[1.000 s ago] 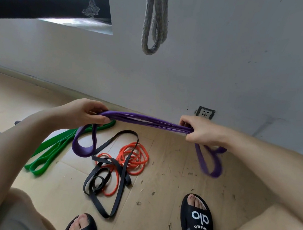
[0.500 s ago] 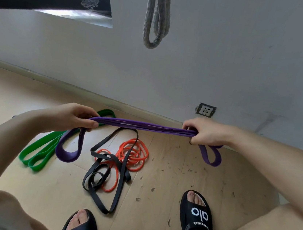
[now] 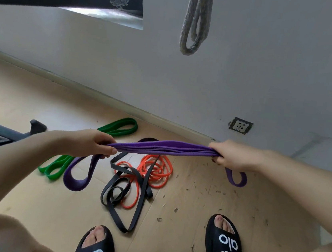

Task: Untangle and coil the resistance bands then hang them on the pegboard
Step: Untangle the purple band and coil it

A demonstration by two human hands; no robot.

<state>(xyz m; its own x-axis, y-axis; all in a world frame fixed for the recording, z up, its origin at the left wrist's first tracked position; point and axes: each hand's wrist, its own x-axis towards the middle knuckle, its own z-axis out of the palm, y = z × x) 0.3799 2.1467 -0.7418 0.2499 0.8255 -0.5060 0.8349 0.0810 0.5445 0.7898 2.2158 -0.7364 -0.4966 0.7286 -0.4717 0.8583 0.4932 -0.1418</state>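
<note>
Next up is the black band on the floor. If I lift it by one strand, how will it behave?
Probably floppy: the black band lies in loose, flat loops. It crosses the orange band in several places, so lifting it may drag the orange one along. It looks thin, so likely light.
</note>
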